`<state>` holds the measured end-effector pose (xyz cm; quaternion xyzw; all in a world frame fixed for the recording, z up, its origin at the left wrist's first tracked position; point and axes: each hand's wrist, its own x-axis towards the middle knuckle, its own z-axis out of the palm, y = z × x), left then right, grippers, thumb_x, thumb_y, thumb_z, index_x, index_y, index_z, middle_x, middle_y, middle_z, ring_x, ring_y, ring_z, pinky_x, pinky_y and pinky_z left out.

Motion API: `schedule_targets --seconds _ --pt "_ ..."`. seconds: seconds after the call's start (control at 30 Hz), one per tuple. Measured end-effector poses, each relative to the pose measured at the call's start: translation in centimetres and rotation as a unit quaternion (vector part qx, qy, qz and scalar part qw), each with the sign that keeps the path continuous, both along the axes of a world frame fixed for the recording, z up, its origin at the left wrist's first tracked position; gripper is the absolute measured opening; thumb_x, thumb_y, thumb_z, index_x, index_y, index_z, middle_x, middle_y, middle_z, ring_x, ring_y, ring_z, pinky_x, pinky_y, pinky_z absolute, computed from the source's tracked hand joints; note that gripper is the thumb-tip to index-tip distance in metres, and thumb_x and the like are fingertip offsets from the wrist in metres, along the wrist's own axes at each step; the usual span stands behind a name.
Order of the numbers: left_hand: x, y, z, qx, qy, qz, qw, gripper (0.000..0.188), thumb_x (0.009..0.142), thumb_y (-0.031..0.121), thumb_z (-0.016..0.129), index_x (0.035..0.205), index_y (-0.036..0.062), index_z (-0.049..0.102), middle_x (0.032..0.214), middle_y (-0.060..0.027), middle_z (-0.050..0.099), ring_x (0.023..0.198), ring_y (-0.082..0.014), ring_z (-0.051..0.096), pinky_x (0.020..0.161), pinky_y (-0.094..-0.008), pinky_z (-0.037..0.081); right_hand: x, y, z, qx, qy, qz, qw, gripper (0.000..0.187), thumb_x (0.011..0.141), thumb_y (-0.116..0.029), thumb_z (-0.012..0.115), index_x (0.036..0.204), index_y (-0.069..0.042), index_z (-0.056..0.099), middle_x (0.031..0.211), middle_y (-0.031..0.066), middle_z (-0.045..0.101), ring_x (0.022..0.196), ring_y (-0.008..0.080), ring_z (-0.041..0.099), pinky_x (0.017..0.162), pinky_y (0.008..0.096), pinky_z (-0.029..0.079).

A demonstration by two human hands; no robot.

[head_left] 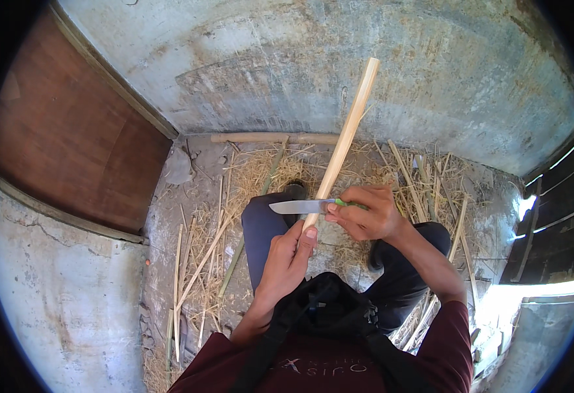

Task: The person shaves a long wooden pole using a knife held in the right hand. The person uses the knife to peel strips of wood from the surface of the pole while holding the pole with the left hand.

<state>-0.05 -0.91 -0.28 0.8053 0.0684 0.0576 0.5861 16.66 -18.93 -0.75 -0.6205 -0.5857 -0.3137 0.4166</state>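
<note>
A long pale stick (348, 134), which looks like split bamboo or wood, slants up and away from me, and a thin sliver stands off its right side. My left hand (287, 257) is closed round its near end, above my left knee. In my right hand (369, 213) is a knife (293, 207) with a green handle, gripped near the blade. The blade points left and lies across the stick, just beyond my left thumb. The fingers of my right hand hide most of the handle.
Straw-like shavings (251, 173) and several thin strips (195, 288) litter the floor on both sides of my legs. A thick pole (274, 138) lies along the foot of the weathered wall (287, 72). To the left is a brown wooden panel (71, 131); dark boards (555, 216) stand at the right.
</note>
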Motion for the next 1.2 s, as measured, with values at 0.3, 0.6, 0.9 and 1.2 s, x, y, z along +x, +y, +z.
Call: schedule_targets --seconds 0.3,0.6,0.9,1.2 --pt "-0.3 -0.9 0.7 -0.014 -0.022 0.014 1.000 0.041 0.120 0.032 0.051 0.091 0.0040 0.056 0.067 0.0035 0.049 0.060 -0.0042 0.042 0.053 -0.0259 0.035 0.6 -0.6 0.8 0.024 0.018 -0.009 1.000 0.023 0.082 -0.017 0.094 0.096 -0.009 0.078 0.078 0.0027 0.066 0.055 0.0170 0.063 0.045 0.0324 0.047" --pt "-0.7 -0.5 0.2 -0.010 -0.026 0.009 1.000 0.044 0.120 0.035 0.050 0.089 0.0042 0.056 0.067 0.0037 0.047 0.059 -0.0042 0.041 0.052 -0.0260 0.035 1.7 -1.3 0.2 0.034 0.048 -0.027 0.998 0.019 0.083 -0.015 0.093 0.095 -0.009 0.079 0.074 0.0030 0.065 0.053 0.0164 0.061 0.044 0.0323 0.044" --pt "-0.9 -0.6 0.1 -0.001 -0.022 0.015 1.000 0.040 0.119 0.031 0.052 0.094 0.0014 0.060 0.064 0.0006 0.048 0.057 -0.0067 0.044 0.052 -0.0295 0.037 0.9 -0.9 0.5 0.010 0.027 0.007 1.000 0.021 0.083 -0.016 0.093 0.099 -0.009 0.080 0.074 0.0018 0.063 0.053 0.0156 0.059 0.044 0.0334 0.044" --pt "-1.8 -0.2 -0.8 0.024 -0.027 0.015 0.999 0.033 0.117 0.026 0.057 0.102 -0.0018 0.066 0.061 -0.0047 0.047 0.053 -0.0105 0.044 0.050 -0.0342 0.037 2.6 -2.2 0.8 0.034 0.064 -0.003 0.997 0.017 0.084 -0.005 0.091 0.092 -0.004 0.075 0.077 0.0096 0.071 0.057 0.0196 0.066 0.047 0.0320 0.047"
